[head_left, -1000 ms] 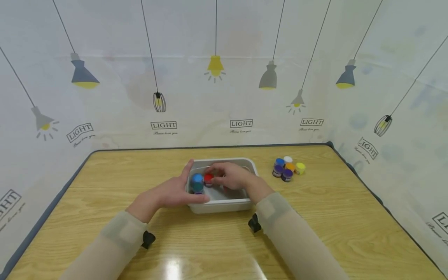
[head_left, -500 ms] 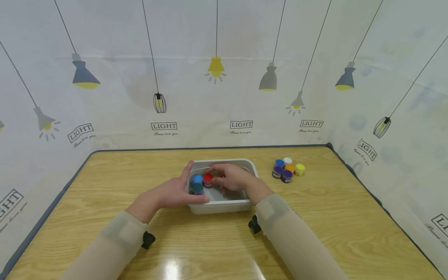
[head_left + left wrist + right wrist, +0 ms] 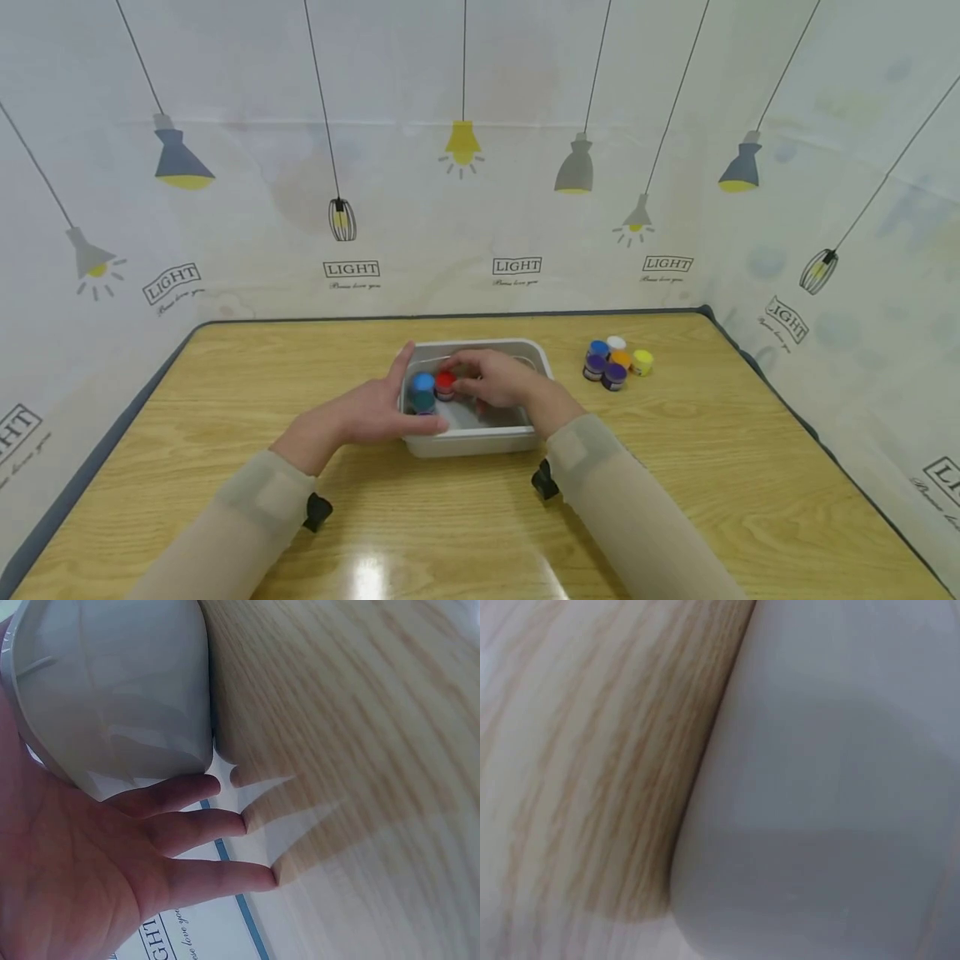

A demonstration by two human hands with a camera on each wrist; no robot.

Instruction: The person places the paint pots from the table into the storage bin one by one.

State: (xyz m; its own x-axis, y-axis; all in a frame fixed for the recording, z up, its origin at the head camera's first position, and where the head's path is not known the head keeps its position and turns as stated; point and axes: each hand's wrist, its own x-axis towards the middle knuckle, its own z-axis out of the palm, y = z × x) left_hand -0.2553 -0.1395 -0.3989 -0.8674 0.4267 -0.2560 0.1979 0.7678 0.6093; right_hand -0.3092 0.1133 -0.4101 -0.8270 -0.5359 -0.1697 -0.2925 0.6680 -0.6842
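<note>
On the table stands a white plastic tray [image 3: 480, 443]. My right hand [image 3: 498, 379] reaches into it and pinches a red-lidded paint jar [image 3: 446, 383] between thumb and fingers. Left of that jar, along the tray's left end, are a blue-lidded jar [image 3: 423, 382] and a dark teal-lidded jar [image 3: 424, 401]. My left hand [image 3: 367, 412] rests at the tray's left end, thumb along the front rim. In the left wrist view its fingers [image 3: 217, 881] are straight and spread, one close against the tray's outer wall. The right wrist view shows the tray's outer wall [image 3: 817, 780], not the right hand.
Right of the tray, several paint jars stand in a group: a white-lidded jar [image 3: 616, 343], a blue-lidded one [image 3: 597, 349], an orange one [image 3: 619, 359], a yellow one [image 3: 642, 362] and purple-lidded jars [image 3: 614, 377]. A lamp-patterned cloth backdrop [image 3: 420, 208] encloses the wooden table [image 3: 450, 517].
</note>
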